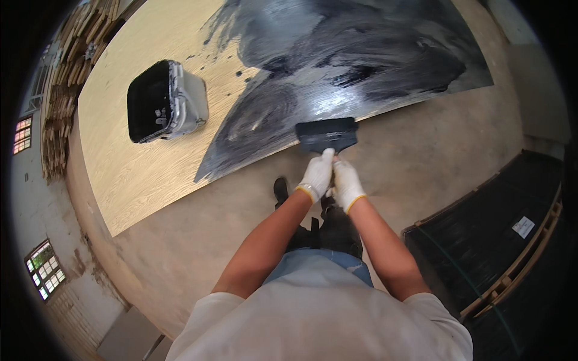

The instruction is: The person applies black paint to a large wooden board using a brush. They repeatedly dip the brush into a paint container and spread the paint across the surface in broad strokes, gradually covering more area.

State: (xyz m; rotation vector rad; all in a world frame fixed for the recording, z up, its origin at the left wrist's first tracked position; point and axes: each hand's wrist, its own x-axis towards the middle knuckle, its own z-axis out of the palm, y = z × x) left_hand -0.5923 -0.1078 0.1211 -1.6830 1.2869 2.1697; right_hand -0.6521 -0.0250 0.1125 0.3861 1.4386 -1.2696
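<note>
My left hand (315, 175) and my right hand (347, 183), both in white knit gloves with yellow cuffs, are closed together around the handle of a wide flat brush (326, 133). Its head is coated in black paint and lies at the near edge of a large pale wood-grain board (141, 180). Streaky black paint (337, 60) covers the board's right part, with wet shine close to the brush. The fingers hide most of the handle. On the bare left part stands a square bucket (191, 102), smeared grey outside and black inside.
To the right, a dark wrapped stack (469, 228) with a green strap and a white label rests on wooden pallets. Piled timber (66, 90) lines the wall at far left, above a small barred window (45, 269). Concrete floor (421, 144) lies between me and the board.
</note>
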